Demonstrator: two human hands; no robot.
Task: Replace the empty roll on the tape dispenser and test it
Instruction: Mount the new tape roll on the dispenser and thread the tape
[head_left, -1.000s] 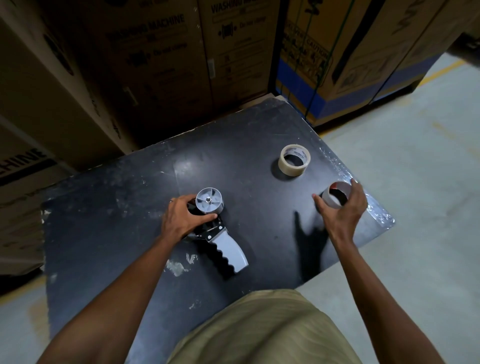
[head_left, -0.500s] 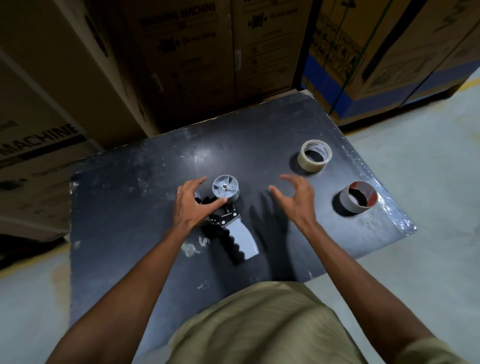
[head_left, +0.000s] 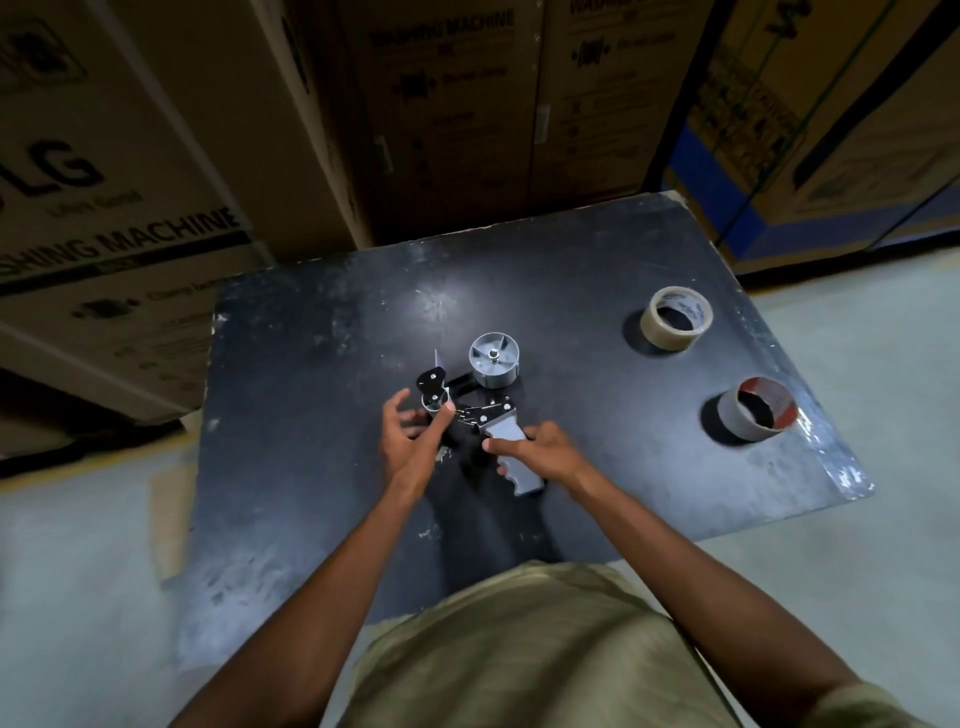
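Grey plastic handle (head_left: 511, 457) of the tape dispenser (head_left: 475, 400), centre of frame: right hand (head_left: 540, 452) wraps its fingers (head_left: 496, 445) round it. Left hand (head_left: 410, 441): fingers loosely spread, thumb touching the small roller (head_left: 435, 401) at the dispenser's front end; no firm grasp shown. Hub wheel (head_left: 493, 359), bare, faces up just above the hands. Fresh tape roll (head_left: 675, 318), upper right of the black tabletop (head_left: 311, 415); empty core (head_left: 757, 409) below it, near the right edge, well apart from the dispenser. Step, as judged: steady the dispenser, then fetch the fresh roll. Advice: keep the handle pinned flat so the hub stays upward. Room: open tabletop between dispenser and rolls; the core sits close to the table's edge, so reach above it. Cardboard boxes (head_left: 441, 114) line the top of frame.
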